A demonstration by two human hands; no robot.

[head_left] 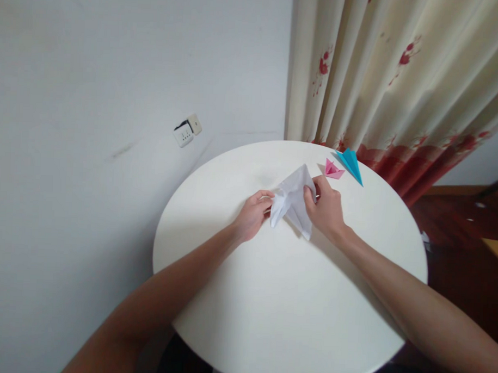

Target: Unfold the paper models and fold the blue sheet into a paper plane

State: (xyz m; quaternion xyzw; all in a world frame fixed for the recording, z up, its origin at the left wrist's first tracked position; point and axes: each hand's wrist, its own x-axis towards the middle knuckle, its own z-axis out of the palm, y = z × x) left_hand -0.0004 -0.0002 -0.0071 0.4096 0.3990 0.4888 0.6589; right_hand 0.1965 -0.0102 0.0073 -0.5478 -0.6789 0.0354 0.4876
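Observation:
A partly folded white paper [294,201] is held just above the round white table [286,296]. My left hand [252,215] pinches its left edge with curled fingers. My right hand [326,206] grips its right side, the fingers closed on the folds. Behind my right hand lie a small pink folded paper piece [333,169] and a blue paper plane [351,164], both resting on the table near its far edge.
A cream curtain with red flowers [391,77] hangs behind the table on the right. A white wall with a loose socket [188,131] stands to the left. Dark wooden floor [464,226] shows at the right.

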